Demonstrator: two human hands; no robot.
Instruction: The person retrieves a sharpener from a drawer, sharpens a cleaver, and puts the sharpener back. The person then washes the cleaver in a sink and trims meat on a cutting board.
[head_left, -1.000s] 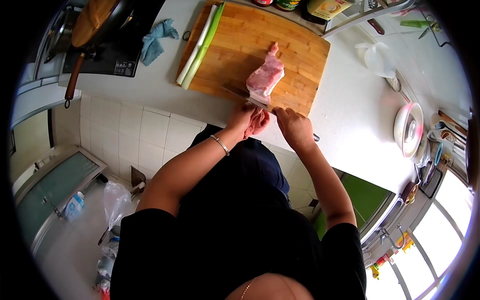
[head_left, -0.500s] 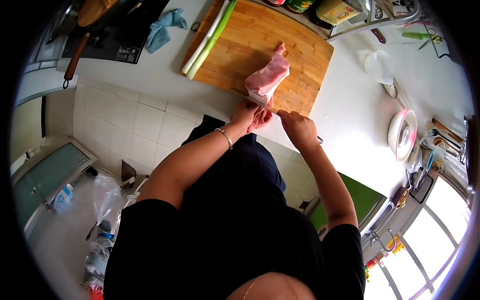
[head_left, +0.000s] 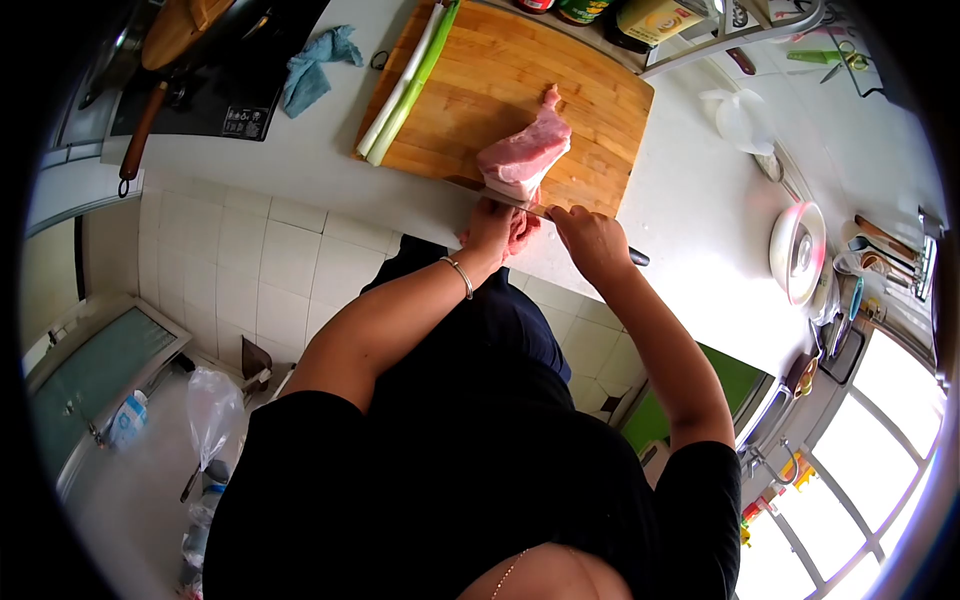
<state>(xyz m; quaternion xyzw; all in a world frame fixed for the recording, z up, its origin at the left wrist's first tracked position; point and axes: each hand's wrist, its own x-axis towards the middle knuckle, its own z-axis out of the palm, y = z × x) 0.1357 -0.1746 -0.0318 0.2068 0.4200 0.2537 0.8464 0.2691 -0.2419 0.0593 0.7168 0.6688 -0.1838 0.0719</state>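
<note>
A slab of raw pink meat with a pale fatty edge lies on the wooden cutting board, close to its near edge. My right hand is closed on a knife, whose blade lies across the meat's near end. Beside the blade, my left hand, with a bracelet at the wrist, is closed on the near part of the meat, which hangs at the board's edge. Its fingertips are partly hidden. Two leek stalks, one white and one green, lie along the board's left side.
A blue cloth lies left of the board, near a black stove with a wooden-handled pan. Bottles and jars stand behind the board. To the right are a white-and-pink bowl and hanging utensils.
The meat's middle has shifted slightly left on the board. Both hands remain at its near end with the knife, whose blade angle has changed slightly. The camera view has shifted a little.
</note>
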